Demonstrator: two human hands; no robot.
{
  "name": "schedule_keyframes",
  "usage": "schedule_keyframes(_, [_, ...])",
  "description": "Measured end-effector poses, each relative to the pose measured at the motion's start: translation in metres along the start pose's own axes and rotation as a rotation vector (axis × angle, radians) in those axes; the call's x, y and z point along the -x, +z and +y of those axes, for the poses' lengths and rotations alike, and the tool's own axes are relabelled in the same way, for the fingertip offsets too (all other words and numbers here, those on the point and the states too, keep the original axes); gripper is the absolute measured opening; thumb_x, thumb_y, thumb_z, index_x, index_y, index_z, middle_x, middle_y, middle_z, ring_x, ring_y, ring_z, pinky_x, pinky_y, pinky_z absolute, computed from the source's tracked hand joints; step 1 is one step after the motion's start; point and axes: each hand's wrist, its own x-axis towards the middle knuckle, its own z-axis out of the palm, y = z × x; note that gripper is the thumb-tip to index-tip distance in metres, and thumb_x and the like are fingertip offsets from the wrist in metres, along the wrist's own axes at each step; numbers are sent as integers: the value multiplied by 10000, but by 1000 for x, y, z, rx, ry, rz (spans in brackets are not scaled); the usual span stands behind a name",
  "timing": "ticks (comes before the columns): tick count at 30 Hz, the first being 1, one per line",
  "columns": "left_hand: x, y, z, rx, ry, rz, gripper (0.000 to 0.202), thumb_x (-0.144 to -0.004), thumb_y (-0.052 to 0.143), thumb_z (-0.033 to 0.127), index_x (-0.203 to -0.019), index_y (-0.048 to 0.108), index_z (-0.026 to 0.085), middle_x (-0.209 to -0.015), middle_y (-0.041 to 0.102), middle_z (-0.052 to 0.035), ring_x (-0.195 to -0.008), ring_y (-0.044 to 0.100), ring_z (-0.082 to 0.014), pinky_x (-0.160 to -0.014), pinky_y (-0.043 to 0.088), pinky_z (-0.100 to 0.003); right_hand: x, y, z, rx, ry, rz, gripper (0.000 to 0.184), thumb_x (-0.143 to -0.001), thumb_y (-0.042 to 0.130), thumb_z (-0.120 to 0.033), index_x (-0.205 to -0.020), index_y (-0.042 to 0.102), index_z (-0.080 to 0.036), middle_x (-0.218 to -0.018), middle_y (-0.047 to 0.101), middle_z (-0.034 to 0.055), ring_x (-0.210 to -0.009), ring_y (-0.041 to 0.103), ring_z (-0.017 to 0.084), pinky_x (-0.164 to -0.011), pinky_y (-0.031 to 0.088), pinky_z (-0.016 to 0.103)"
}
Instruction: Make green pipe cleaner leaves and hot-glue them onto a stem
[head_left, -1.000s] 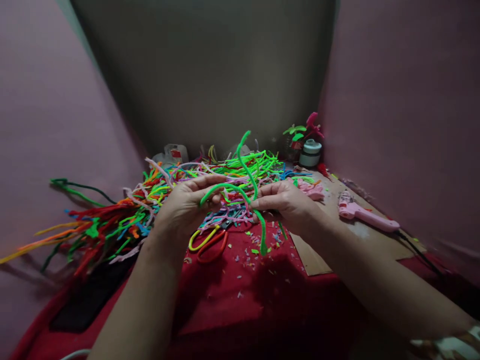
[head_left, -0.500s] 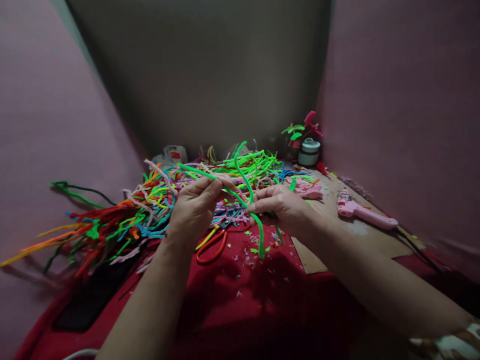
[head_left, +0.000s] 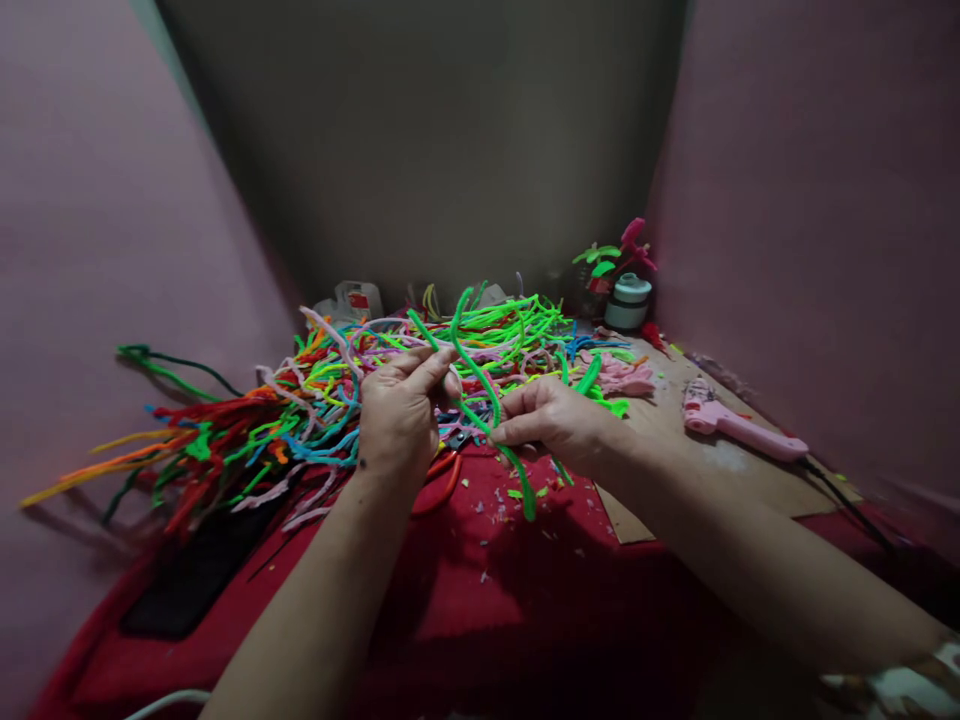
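Observation:
My left hand (head_left: 401, 415) and my right hand (head_left: 551, 422) both pinch green pipe cleaners (head_left: 474, 380) above a red cloth (head_left: 480, 590). The left thumb and fingers grip near the upper ends, which stick up and curve. From the right pinch, lower on the strands, a green tail hangs down toward the cloth. Behind the hands lies a big tangled pile of coloured pipe cleaners (head_left: 300, 410). Red-handled scissors (head_left: 442, 480) lie partly hidden under my left hand.
A pink glue gun (head_left: 739, 428) with a black cord rests on a cardboard sheet (head_left: 675, 450) at right. A small white jar (head_left: 628, 302) and a pipe-cleaner flower (head_left: 619, 250) stand in the back right corner. Pink walls close in on both sides. Small cuttings litter the cloth.
The green loop between my hands has been pulled straighter. My left hand turned and rose, now pinching the upper ends; my right hand slid slightly left along the strands.

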Motion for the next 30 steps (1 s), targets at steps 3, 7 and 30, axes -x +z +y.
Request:
schedule_keyframes(3, [-1,-3,-1,-40,-10,10,186,-631,675,185,-511,544,126,-432,520,28,-377,433,-55,-382,303,-179,1,1,-1,19,5,12,180,-575,628,-169,-447,507,-132,-355,423,-56,-348,341,41,-389,236,208])
schedule_keyframes(7, [-5,-7,-4,-30,-48,20,126,-614,693,194,-592,600,113,-459,543,25,-386,457,-67,-379,320,-185,2,2,-1,11,8,10,178,-574,628,-177,-448,508,-137,-357,429,-56,-351,351,44,-392,247,207])
schedule_keyframes(30, [6,-3,-5,9,-351,-353,225,-694,686,288,-606,534,146,-457,440,53,-373,396,-57,-380,349,-196,-5,-5,15,-186,-70,-19,110,-665,623,-204,-639,599,-100,-526,554,0,-413,409,52,-390,273,203])
